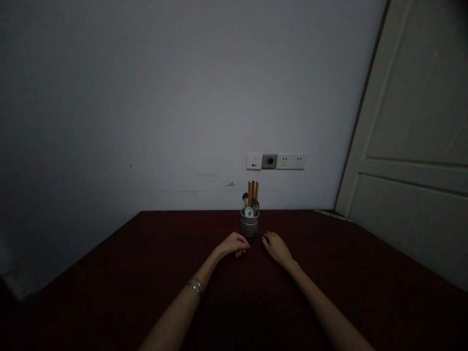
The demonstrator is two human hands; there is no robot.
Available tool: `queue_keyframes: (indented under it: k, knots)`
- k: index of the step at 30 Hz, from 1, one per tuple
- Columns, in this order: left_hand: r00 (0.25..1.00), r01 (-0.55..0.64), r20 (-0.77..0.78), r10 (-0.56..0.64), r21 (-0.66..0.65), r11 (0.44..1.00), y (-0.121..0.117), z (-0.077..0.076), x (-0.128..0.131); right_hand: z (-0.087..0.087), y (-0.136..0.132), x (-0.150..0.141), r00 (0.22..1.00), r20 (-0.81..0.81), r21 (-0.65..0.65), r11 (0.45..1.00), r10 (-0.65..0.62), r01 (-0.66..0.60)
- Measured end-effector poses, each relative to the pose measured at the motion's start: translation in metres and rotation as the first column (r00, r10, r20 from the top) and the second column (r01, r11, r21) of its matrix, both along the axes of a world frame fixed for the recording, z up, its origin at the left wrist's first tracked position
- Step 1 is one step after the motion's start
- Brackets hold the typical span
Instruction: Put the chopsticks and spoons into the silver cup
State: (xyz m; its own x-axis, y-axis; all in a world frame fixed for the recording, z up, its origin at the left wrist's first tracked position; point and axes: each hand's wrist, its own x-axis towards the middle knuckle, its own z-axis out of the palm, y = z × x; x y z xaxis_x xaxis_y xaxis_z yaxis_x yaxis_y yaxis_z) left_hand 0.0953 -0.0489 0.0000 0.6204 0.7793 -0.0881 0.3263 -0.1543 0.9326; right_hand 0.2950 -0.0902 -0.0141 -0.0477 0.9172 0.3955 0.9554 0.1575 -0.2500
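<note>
A grey utensil holder stands upright on the dark red table near its back edge. Wooden chopsticks rise out of it, along with metal spoons and a white spoon bearing a blue mark. My left hand is just in front and to the left of the holder, its fingers loosely bent and apart, with nothing visible in them. To the right of the holder, my right hand lies palm down on the table, fingers stretched out. Neither hand appears to grip the holder.
The table meets a pale wall at the back. White sockets and a grey switch plate are mounted above the utensil holder. A panelled door borders the right side. Metal bracelets circle my left wrist.
</note>
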Motion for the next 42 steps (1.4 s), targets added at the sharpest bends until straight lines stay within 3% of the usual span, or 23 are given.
queue_keyframes:
  k: [8, 11, 13, 15, 17, 19, 23, 28, 35, 42]
  knots:
    - [0.997, -0.077, 0.032, 0.075, 0.075, 0.994, -0.004, -0.005, 0.004, 0.001, -0.004, 0.002, 1.0, 0.012, -0.039, 0.999, 0.009, -0.009]
    - [0.975, -0.217, 0.073, 0.209, 0.131, 0.967, -0.003, -0.002, 0.004, 0.003, -0.005, 0.001, 1.0, 0.015, -0.047, 0.999, 0.0, 0.001]
    - [0.932, -0.363, 0.084, 0.353, 0.243, 0.9, 0.0, 0.0, 0.0, 0.003, -0.005, 0.001, 1.0, 0.019, -0.048, 0.999, -0.001, 0.002]
    - [0.87, -0.47, 0.068, 0.488, 0.412, 0.781, 0.002, 0.001, -0.007, 0.003, -0.005, 0.001, 1.0, 0.025, -0.045, 0.999, 0.003, -0.002]
    - [0.806, -0.488, 0.018, 0.592, 0.585, 0.648, 0.004, 0.001, -0.015, 0.003, -0.005, 0.002, 1.0, 0.029, -0.044, 0.999, 0.003, -0.001]
    - [0.76, -0.412, -0.083, 0.645, 0.706, 0.576, 0.004, -0.001, -0.022, 0.002, -0.004, 0.002, 1.0, 0.03, -0.042, 0.999, -0.001, 0.003]
    - [0.69, -0.197, -0.319, 0.65, 0.781, 0.593, 0.003, -0.008, -0.026, 0.001, -0.003, 0.003, 0.999, 0.036, -0.033, 0.999, -0.006, 0.007]
    - [0.654, -0.075, -0.422, 0.628, 0.79, 0.608, 0.002, -0.012, -0.024, 0.001, -0.004, 0.002, 0.999, 0.039, -0.019, 1.0, -0.009, 0.01]
    - [0.62, -0.046, -0.456, 0.639, 0.792, 0.609, 0.002, -0.011, -0.024, 0.003, -0.006, 0.001, 0.999, 0.044, -0.037, 0.999, -0.016, 0.018]
    - [0.64, -0.074, -0.446, 0.626, 0.774, 0.628, 0.0, -0.009, -0.023, 0.004, -0.005, 0.002, 0.999, 0.045, -0.035, 0.999, -0.01, 0.011]
